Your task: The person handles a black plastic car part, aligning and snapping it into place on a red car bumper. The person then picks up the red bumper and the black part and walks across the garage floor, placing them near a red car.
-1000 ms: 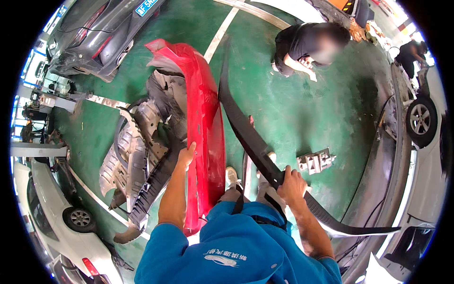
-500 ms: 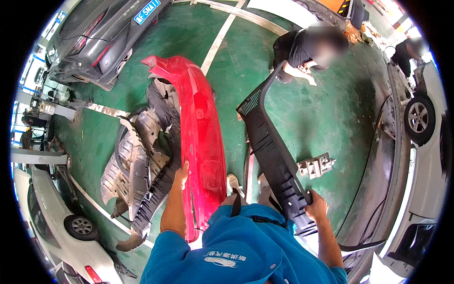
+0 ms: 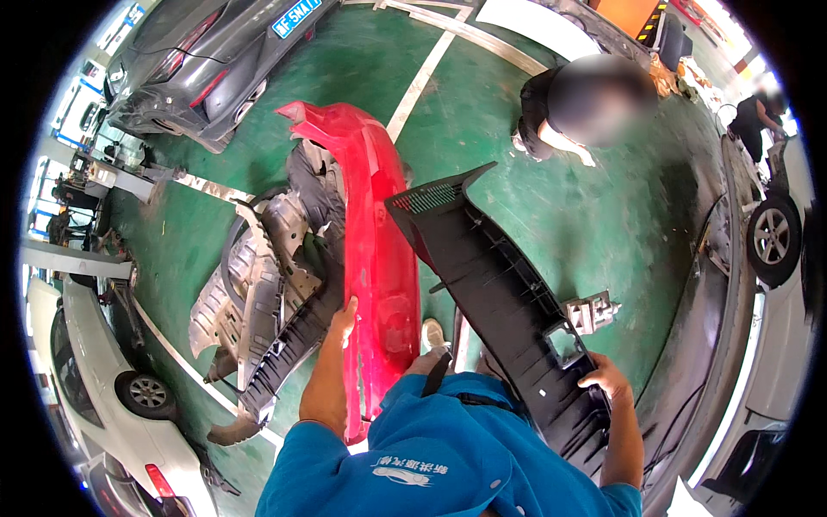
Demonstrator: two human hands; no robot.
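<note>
Left hand [image 3: 345,314]: flat, fingers extended, pressed against the left edge of a red car bumper cover [image 3: 375,250] that stands on edge and runs away from the hand. No closed grasp is visible; the palm side is hidden against the panel.

Right hand [image 3: 606,379]: fingers curled over the right edge of a long black ribbed trim panel [image 3: 500,302], near its lower end. The panel slants up and away to the left of this hand; its lower end is hidden behind the person's blue shirt [image 3: 448,457]. The fingertips are out of sight behind the edge.

Left of the left hand, grey and black underbody liners [image 3: 258,302] lie in a heap touching the bumper; individual pieces are hard to separate. A small grey bracket [image 3: 590,312] lies on the floor just above the right hand.

Surface: green painted workshop floor [image 3: 594,207] with white lines. A crouching person [image 3: 560,112] is well beyond the panel. A dark car [image 3: 207,60] and a white car [image 3: 103,379] are cut off at the rim.
</note>
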